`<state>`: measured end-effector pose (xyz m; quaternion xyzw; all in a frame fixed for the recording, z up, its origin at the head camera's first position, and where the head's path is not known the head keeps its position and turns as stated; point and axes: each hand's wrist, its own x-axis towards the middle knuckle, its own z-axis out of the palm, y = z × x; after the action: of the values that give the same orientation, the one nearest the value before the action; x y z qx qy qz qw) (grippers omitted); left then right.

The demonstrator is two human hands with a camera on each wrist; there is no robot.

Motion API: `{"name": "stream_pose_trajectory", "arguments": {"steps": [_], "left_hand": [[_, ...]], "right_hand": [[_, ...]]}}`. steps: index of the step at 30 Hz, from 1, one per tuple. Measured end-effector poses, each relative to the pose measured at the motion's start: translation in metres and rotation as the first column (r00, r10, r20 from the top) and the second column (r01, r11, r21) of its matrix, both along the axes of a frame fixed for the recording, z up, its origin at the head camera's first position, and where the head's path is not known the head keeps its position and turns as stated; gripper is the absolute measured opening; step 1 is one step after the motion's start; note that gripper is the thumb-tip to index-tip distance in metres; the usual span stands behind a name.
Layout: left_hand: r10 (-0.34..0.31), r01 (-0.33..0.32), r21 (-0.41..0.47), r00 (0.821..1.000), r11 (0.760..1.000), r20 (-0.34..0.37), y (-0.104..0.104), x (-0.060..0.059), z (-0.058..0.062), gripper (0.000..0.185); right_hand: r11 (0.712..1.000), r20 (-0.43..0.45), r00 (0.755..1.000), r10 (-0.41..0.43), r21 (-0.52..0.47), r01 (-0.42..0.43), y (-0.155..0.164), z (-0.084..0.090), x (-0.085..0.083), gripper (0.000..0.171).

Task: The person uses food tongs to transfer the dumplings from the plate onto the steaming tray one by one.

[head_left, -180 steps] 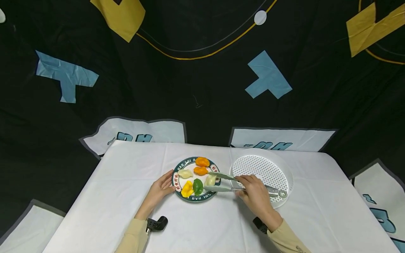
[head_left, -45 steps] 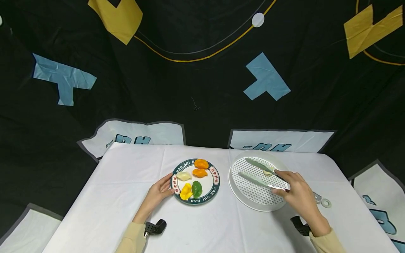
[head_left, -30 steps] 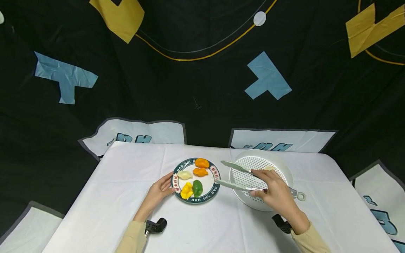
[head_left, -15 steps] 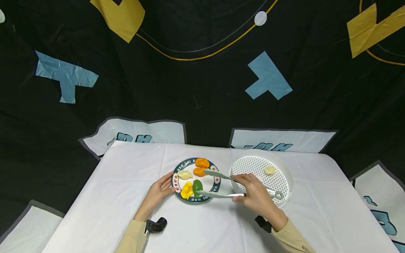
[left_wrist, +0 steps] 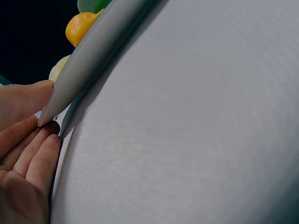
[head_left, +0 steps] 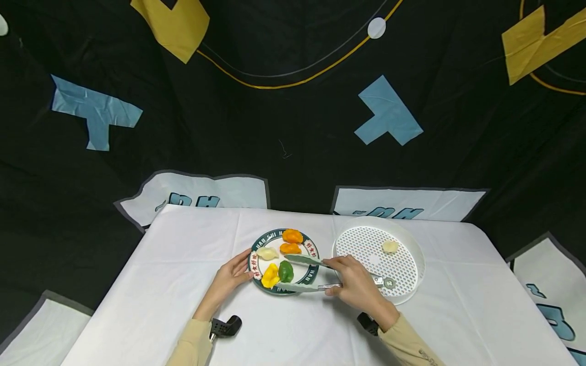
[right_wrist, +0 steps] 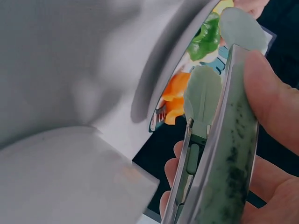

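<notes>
My left hand [head_left: 231, 273] pinches the left edge of a green-rimmed plate [head_left: 255, 267]; in the left wrist view the thumb [left_wrist: 28, 100] lies on the rim and the fingers sit underneath. My right hand [head_left: 359, 285] grips kitchen tongs [head_left: 302, 260] with pale green tips. Their tips are spread over the plate, on either side of a green dumpling-shaped piece [head_left: 286, 272]. Also on the plate are a yellow piece [head_left: 270, 276], a pale one [head_left: 267, 253] and two orange ones [head_left: 292, 236]. Whether the tips touch the green piece I cannot tell.
To the right of the plate stands a white round tray [head_left: 418, 264] with a perforated bottom, holding one pale piece [head_left: 390, 246]. The tongs' ring end reaches over it. A white cloth [head_left: 183, 284] covers the table, with a black backdrop [head_left: 274, 132] behind.
A pale piece went from the plate's right side into the tray with the tongs. Since then my right hand has carried the tongs left, back over the plate. My left hand stayed put.
</notes>
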<state>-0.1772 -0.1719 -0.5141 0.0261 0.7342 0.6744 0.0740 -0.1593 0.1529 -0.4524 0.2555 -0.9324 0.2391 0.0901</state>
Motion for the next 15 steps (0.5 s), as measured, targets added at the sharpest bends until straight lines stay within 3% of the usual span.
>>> {"name": "stream_pose_trajectory", "arguments": {"steps": [15], "left_hand": [[-0.004, 0.004, 0.001, 1.0, 1.0, -0.007, -0.0008, 0.0007, 0.0004, 0.064]], "right_hand": [[0.999, 0.005, 1.0, 0.021, 0.042, -0.022, -0.0069, -0.0035, -0.0048, 0.062]]}}
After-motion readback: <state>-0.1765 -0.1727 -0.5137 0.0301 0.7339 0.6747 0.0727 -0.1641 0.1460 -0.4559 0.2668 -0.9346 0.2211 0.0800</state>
